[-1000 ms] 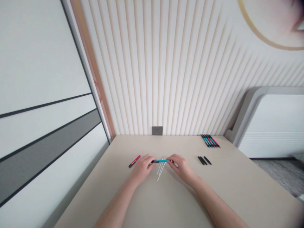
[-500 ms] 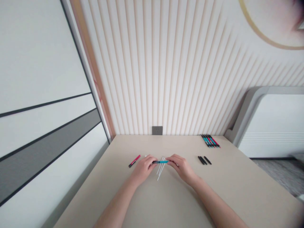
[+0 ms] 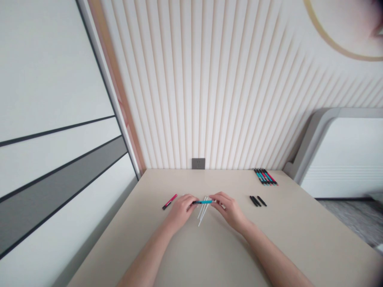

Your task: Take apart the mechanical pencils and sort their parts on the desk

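Note:
A turquoise pen with a black end [image 3: 205,202] is held level above the table between my two hands. My left hand [image 3: 180,209] is closed around its black end. The fingers of my right hand [image 3: 229,209] are pinched at the turquoise end, where a small pale tip shows. Below the pen, several thin white sticks like pen refills [image 3: 202,215] lie slanted on the table. To the left of my left hand rests a red pen with a black end [image 3: 169,201].
Three short black pen parts [image 3: 257,201] lie right of my right hand. A row of several turquoise, red and black pens [image 3: 265,177] sits at the table's back right corner. The beige table [image 3: 191,255] meets a ribbed wall with a dark socket [image 3: 198,163].
The pen's turquoise end is tilted up slightly, and my right fingertips have shifted a little at that end. Otherwise the hands and the things on the table stay in place.

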The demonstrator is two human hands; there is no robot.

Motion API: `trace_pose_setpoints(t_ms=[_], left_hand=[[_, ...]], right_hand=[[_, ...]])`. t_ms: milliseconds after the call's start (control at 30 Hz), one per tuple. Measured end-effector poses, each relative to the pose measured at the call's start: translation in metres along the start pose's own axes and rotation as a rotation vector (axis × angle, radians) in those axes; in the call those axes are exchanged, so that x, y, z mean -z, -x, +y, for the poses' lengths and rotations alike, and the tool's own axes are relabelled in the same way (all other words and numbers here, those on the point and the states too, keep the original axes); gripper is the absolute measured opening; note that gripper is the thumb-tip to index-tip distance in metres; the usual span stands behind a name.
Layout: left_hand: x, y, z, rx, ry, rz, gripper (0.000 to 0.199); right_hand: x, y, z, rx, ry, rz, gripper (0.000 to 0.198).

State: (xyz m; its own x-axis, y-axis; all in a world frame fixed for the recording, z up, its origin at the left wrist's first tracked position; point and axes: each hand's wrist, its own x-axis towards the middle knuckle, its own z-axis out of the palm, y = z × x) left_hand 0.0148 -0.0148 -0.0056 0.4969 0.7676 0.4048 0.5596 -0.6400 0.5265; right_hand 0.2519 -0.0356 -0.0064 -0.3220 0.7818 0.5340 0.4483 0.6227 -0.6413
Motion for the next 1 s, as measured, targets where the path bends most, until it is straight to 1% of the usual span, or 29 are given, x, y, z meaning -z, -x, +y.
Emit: trace_pose_setpoints(t_ms=[367,433,533,633,733,800,900,1000], left_hand=[[-0.003,0.001,-0.003,0.012,-0.044,0.035,0.014],[-0.003,0.001,-0.003,0.012,-0.038,0.062,0.014],[-0.003,0.001,-0.004,0.027,-0.032,0.143,0.013],[0.0,0.0,-0.004,0.036,-0.036,0.204,0.012],[0.002,-0.001,-0.004,0.046,-0.045,0.213,0.012],[0.002,-0.001,-0.004,0.059,-0.046,0.207,0.013],[0.0,-0.001,-0.004,0.067,-0.041,0.187,0.013],[-0.001,0.0,-0.004,0.07,-0.046,0.166,0.013]], right_hand=[[0.0,0.0,0.0,-0.003,0.033,0.014,0.028],[0.0,0.0,0.001,-0.007,0.05,0.024,0.029],[0.001,0.0,0.004,-0.033,0.097,0.033,0.027],[-0.001,0.0,0.008,-0.013,0.175,-0.052,0.024],[-0.007,0.002,0.01,0.05,0.249,-0.186,0.023],[-0.011,0.003,0.01,0.073,0.276,-0.244,0.022],[-0.016,0.005,0.009,0.083,0.29,-0.293,0.022],[-0.017,0.006,0.008,0.079,0.299,-0.313,0.022]])
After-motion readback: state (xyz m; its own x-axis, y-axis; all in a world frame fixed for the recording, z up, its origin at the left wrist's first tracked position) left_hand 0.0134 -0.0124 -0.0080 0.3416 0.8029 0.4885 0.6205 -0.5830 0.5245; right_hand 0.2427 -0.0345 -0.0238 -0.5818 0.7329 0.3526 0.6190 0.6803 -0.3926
